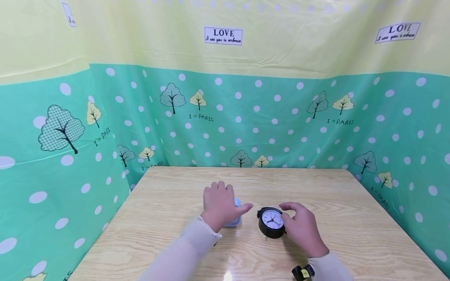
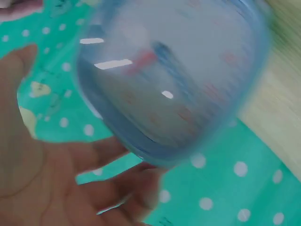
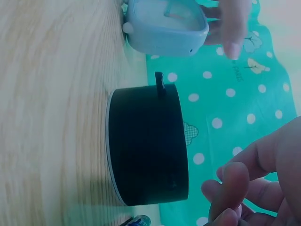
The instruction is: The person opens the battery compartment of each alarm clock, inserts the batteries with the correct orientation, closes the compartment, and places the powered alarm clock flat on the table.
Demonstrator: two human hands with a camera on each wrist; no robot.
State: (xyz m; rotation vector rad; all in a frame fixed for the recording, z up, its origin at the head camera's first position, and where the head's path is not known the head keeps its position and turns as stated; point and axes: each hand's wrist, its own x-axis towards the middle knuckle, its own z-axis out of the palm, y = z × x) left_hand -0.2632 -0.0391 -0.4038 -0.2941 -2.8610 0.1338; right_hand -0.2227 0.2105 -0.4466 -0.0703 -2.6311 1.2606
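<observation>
On the pale wooden table [image 1: 165, 199], the head view shows two clocks side by side near the middle, the blue clock [image 1: 233, 223] left of the black clock [image 1: 272, 221], with a gap between them. The left hand [image 1: 218, 206] covers most of the blue clock, its fingers stretched forward and its thumb held out toward the black one. The black clock's white face is turned up toward the viewer; the right hand [image 1: 303, 229] is just at its right edge, thumb and forefinger bowed and parted. A black device [image 1: 303, 272] is at the right wrist, by the sleeve [image 1: 330, 267]. Behind the table hangs a yellow and green cloth [image 1: 246, 128] with dots, trees and lettering. In the left wrist view, the blue clock is blurred, its face filling much of the upper part; the left fingers reach its rim, loosely spread rather than clasped, with the thumb well clear. In the right wrist view, the black clock stands between the blue clock and the right hand, a small peg [image 3: 160, 84] sticking out of its side; the right fingers are loosely bent, released, and apart from its casing.
</observation>
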